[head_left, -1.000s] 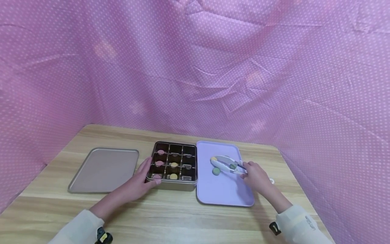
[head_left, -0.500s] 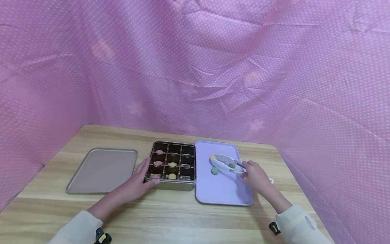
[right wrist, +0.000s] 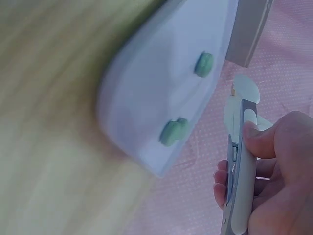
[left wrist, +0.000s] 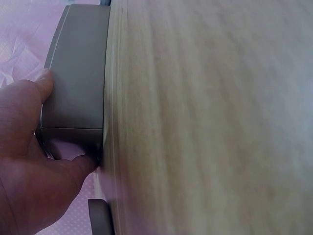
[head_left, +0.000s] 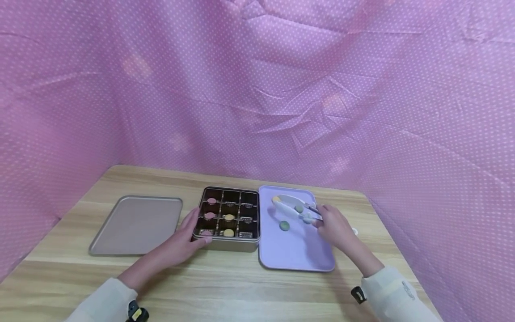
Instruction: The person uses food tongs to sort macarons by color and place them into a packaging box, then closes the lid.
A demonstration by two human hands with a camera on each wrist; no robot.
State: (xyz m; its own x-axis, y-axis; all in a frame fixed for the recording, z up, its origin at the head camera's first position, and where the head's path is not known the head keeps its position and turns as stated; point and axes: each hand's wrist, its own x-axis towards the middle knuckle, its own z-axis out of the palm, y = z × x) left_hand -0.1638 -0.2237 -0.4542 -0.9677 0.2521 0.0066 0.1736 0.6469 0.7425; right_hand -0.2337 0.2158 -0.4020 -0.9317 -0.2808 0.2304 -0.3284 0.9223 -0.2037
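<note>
Head view, centre of frame: left hand [head_left: 183, 241] curled against the near-left corner of the compartment tin [head_left: 227, 218], steadying it; right hand [head_left: 334, 228] closed round white tongs [head_left: 290, 205], tips pinching a yellow macaron [head_left: 276, 199] above the upper part of the lilac tray [head_left: 293, 250]; green macarons [head_left: 284, 226] lying lower on the tray. Left wrist view, left edge: thumb and fingers wrapped on the tin's grey wall [left wrist: 78, 88]. Right wrist view, lower right: fingers [right wrist: 254, 142] clenched on the tong handle [right wrist: 242, 176]. Best done with even squeeze, level tips, tin held firm, straight drop into an empty cell.
</note>
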